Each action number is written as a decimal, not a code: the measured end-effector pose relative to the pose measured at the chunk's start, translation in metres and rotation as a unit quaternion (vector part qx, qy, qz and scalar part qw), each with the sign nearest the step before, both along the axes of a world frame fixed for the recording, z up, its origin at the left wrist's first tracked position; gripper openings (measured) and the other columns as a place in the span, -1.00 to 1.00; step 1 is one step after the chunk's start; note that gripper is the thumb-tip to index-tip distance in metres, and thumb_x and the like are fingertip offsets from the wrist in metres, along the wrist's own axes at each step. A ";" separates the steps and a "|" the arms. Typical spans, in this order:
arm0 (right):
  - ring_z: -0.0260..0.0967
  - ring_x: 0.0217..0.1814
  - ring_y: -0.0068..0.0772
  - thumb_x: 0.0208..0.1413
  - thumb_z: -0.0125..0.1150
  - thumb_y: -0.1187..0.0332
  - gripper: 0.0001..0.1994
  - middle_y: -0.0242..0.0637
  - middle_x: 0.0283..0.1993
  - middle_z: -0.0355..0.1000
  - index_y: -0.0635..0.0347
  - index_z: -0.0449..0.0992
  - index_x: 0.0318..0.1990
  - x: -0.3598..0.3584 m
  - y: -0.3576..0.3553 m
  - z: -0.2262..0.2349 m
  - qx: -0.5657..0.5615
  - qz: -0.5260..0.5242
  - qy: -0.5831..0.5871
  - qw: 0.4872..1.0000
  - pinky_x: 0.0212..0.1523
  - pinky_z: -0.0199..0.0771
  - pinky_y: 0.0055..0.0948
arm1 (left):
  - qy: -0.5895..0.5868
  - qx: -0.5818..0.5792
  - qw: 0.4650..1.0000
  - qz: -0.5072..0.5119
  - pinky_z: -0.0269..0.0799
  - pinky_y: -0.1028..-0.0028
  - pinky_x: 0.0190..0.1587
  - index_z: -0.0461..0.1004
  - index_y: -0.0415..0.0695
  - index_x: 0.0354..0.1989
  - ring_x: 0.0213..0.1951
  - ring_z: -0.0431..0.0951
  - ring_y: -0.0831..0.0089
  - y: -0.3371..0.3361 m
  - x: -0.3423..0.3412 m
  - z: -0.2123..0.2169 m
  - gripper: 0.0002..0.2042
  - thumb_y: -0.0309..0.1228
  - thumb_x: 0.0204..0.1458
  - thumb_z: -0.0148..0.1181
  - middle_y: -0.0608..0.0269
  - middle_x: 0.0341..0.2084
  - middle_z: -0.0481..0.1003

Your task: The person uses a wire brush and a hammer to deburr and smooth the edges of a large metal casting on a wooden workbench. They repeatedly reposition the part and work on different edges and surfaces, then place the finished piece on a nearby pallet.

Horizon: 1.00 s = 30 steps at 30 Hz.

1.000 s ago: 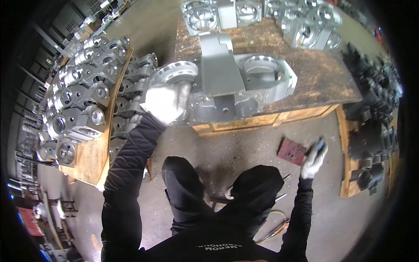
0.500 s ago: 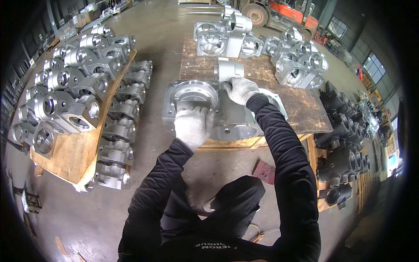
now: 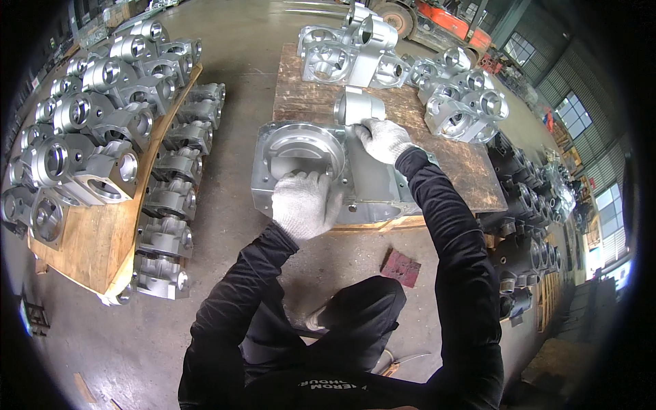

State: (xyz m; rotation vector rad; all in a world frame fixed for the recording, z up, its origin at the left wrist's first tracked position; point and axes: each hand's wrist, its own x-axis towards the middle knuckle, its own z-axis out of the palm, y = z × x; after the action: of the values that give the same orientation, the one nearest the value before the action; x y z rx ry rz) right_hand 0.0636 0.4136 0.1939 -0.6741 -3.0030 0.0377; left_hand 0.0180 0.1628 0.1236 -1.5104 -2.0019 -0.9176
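Note:
A large silver metal casting [image 3: 376, 174] rests on the near edge of a wooden tabletop, with a wide round opening facing up at its left end. My left hand [image 3: 305, 205], in a white knit glove, hooks its fingers over the near rim of that opening. Gloved likewise, my right hand [image 3: 384, 141] holds the casting farther back, beside a short tube [image 3: 360, 107] standing at its far side. The right fingertips are partly hidden against the metal. My right forearm covers the casting's right end.
More silver castings [image 3: 348, 58] stand on the table's [image 3: 471, 167] far side. Left, a wooden board [image 3: 102, 232] carries many castings, with others [image 3: 167, 198] stacked beside it. Dark castings [image 3: 523, 256] sit at right. A reddish pad [image 3: 401, 267] lies on the floor; an orange forklift [image 3: 451, 24] stands behind.
The casting has turned or tipped a little under my hands, and more of its round opening shows. My right hand has shifted slightly on it. The whole view has moved a little.

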 end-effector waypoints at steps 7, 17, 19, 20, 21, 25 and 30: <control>0.53 0.11 0.08 0.38 -0.11 -0.01 -0.55 0.03 0.00 0.58 0.12 0.60 -0.02 -0.003 0.001 0.003 -0.015 0.012 0.009 1.000 0.15 0.49 -0.02 | -0.004 0.006 1.000 -0.025 0.46 0.11 -0.38 0.49 -0.20 -0.36 -0.49 0.53 0.07 -0.002 -0.003 0.003 -0.75 -0.24 -0.04 0.23 0.06 -0.56 0.44; 0.61 -0.14 0.08 0.31 0.02 0.08 -0.64 0.01 -0.26 0.62 0.19 0.59 -0.13 -0.008 -0.001 -0.008 0.122 0.104 -0.007 0.987 -0.09 0.60 -0.02 | -0.015 -0.069 0.996 -0.052 0.48 0.11 -0.31 0.46 -0.23 -0.30 -0.40 0.57 0.03 -0.007 -0.006 0.007 -0.70 -0.21 0.03 0.26 0.02 -0.49 0.47; 0.61 -0.18 0.08 0.31 0.04 0.10 -0.65 0.02 -0.30 0.61 0.22 0.57 -0.12 -0.004 0.001 -0.010 0.139 0.139 0.006 0.980 -0.13 0.60 -0.01 | -0.018 -0.080 0.995 -0.056 0.49 0.11 -0.30 0.46 -0.24 -0.28 -0.37 0.59 0.03 -0.007 -0.008 0.006 -0.69 -0.20 0.04 0.26 0.00 -0.47 0.47; 0.61 -0.20 0.08 0.31 0.04 0.11 -0.65 0.02 -0.31 0.61 0.23 0.57 -0.12 -0.001 0.002 -0.011 0.143 0.145 0.005 0.979 -0.15 0.59 0.00 | -0.014 -0.080 0.995 -0.060 0.49 0.11 -0.30 0.46 -0.24 -0.27 -0.37 0.59 0.03 -0.007 -0.009 0.005 -0.69 -0.20 0.06 0.26 0.00 -0.46 0.48; 0.61 -0.22 0.08 0.31 0.05 0.11 -0.65 0.02 -0.33 0.61 0.23 0.57 -0.12 0.000 0.002 -0.011 0.147 0.158 0.017 0.976 -0.16 0.59 0.00 | -0.009 -0.080 0.995 -0.064 0.50 0.11 -0.30 0.46 -0.24 -0.27 -0.37 0.60 0.03 -0.006 -0.010 0.004 -0.68 -0.19 0.07 0.27 -0.01 -0.46 0.48; 0.59 -0.39 0.09 0.33 0.03 0.13 -0.66 -0.04 -0.48 0.57 0.23 0.56 -0.15 0.013 -0.004 -0.011 0.157 0.177 0.015 0.971 -0.30 0.59 -0.02 | -0.012 -0.117 0.991 -0.065 0.50 0.11 -0.30 0.46 -0.23 -0.24 -0.40 0.60 0.02 -0.005 -0.012 0.002 -0.70 -0.22 0.08 0.27 0.00 -0.45 0.50; 0.56 -0.46 0.06 0.35 0.02 0.09 -0.65 -0.06 -0.53 0.53 0.23 0.52 -0.18 0.041 -0.025 -0.011 0.175 0.174 -0.019 0.969 -0.39 0.56 -0.01 | -0.013 -0.140 0.988 -0.057 0.50 0.10 -0.31 0.46 -0.24 -0.25 -0.39 0.61 0.01 -0.005 -0.012 0.003 -0.70 -0.22 0.09 0.27 -0.02 -0.44 0.51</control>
State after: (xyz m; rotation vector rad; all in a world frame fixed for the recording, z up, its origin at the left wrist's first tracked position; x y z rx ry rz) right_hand 0.1042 0.3887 0.1828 -0.1122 -3.0046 -0.4807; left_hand 0.0061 0.1575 0.1263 -1.7859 -2.1536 -0.7252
